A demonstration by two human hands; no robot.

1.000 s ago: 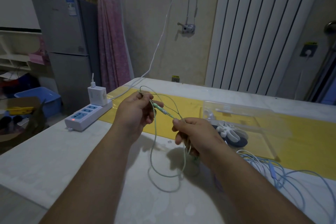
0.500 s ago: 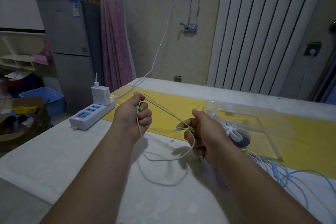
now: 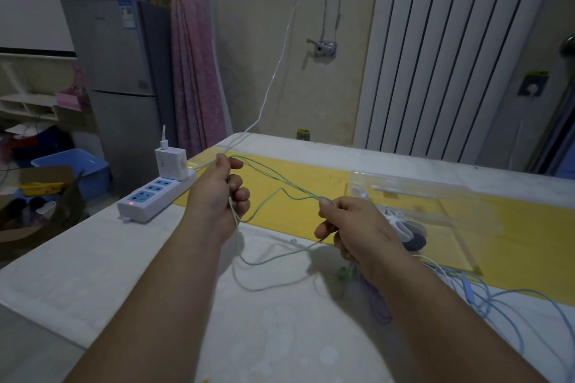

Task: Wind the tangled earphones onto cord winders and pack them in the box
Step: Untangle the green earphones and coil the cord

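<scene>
A person's left hand and right hand are stretching a tangled green earphone cord in the air above a white table. The left hand is pinching the strands between thumb and forefinger, and the right is closing thumb and curled fingers around the bunch. Slack loops are drooping between them onto the tabletop. Bare table is lying open in front of and between the forearms, running to the near left edge, where a power strip carrying a white charger is sitting just inside the rim. A yellow strip is crossing the far half of the table. On it, just beyond the right hand, a clear box is holding white cord winders, their shapes blurring behind the plastic and partly blocked by the hand. Blue earphones are sprawling at the right, running out of the frame. The green earbuds are hanging half hidden under the right wrist, and a purplish shape beneath that forearm is too dim to identify.
</scene>
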